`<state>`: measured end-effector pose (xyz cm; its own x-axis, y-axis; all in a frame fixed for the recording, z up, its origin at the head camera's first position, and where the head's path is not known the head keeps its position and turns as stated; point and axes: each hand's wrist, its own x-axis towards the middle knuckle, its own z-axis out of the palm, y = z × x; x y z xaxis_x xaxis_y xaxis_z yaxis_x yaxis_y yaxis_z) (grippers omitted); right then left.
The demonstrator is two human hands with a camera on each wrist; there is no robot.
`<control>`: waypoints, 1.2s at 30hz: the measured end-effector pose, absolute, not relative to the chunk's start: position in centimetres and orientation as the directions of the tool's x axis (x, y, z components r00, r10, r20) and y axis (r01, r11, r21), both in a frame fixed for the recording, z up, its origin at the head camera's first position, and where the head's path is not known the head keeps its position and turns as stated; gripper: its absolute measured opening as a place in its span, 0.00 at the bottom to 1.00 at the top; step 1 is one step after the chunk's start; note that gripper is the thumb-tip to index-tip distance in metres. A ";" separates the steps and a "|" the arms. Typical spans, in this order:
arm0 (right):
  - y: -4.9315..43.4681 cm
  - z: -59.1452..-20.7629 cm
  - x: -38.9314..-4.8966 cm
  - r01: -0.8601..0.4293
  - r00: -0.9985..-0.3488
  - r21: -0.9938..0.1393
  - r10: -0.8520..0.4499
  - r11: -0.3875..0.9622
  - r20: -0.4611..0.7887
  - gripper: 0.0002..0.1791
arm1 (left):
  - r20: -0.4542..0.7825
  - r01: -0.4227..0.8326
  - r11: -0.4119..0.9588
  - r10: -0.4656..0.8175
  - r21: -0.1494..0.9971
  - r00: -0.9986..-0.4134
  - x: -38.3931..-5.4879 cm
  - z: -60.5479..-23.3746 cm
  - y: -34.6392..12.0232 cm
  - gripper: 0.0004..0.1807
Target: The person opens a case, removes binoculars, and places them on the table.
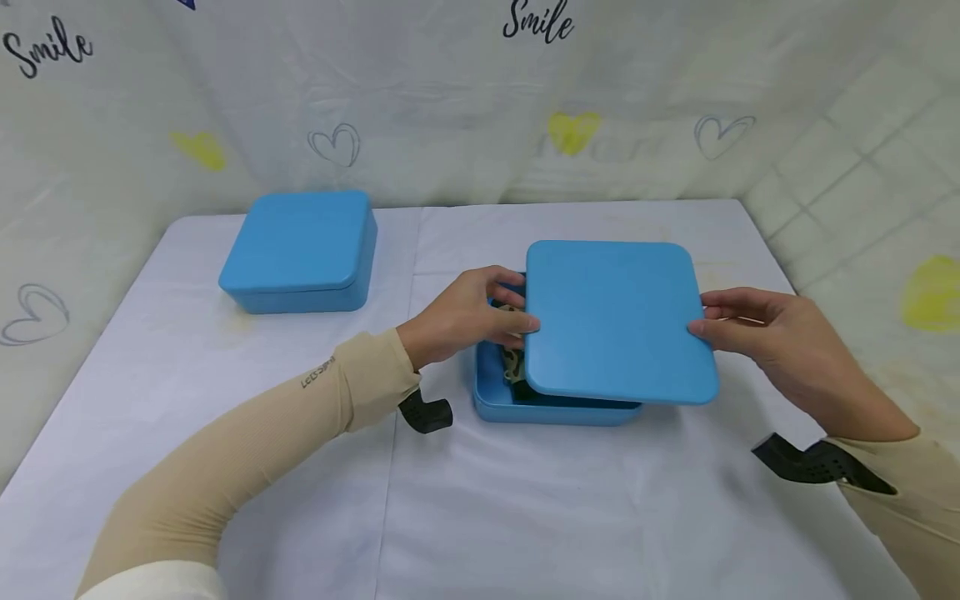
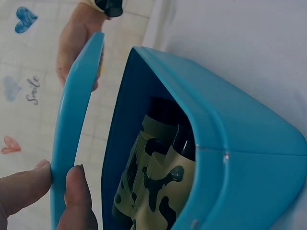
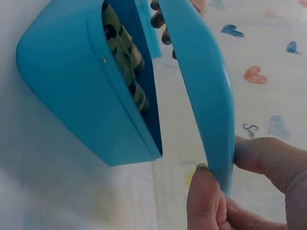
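A blue lid hangs just above an open blue box, shifted to the right of it. My left hand pinches the lid's left edge between thumb and fingers. At the right edge, my right hand pinches it the same way. Inside the box lie camouflage-patterned binoculars with black ends, partly covered by the lid in the head view. Both wrist views show a gap between the lid and the box rim.
A second blue box, with its lid on, stands at the back left of the table. White cloth covers the table. Behind it hangs a pale curtain printed with hearts and words.
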<state>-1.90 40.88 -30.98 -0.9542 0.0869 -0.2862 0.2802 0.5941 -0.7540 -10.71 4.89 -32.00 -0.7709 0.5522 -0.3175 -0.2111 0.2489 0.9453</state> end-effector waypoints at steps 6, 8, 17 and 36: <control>41.7 -31.1 -1.7 0.285 -0.953 -0.751 0.090 0.596 -0.289 0.31 | -0.316 -0.200 0.259 0.560 0.945 -0.766 -10.8 -31.9 5.8 0.39; 41.9 -31.1 -1.8 0.288 -0.952 -0.747 0.094 0.600 -0.291 0.31 | -0.308 -0.198 0.250 0.558 0.948 -0.770 -10.8 -31.8 6.1 0.38; 42.9 -31.1 -2.0 0.300 -0.947 -0.721 0.106 0.624 -0.302 0.33 | -0.284 -0.199 0.208 0.565 0.958 -0.775 -10.8 -31.6 7.2 0.38; 44.3 -31.3 -2.2 0.301 -0.953 -0.769 0.143 0.563 -0.268 0.27 | -0.267 -0.184 0.197 0.594 0.963 -0.758 -10.9 -32.1 9.2 0.35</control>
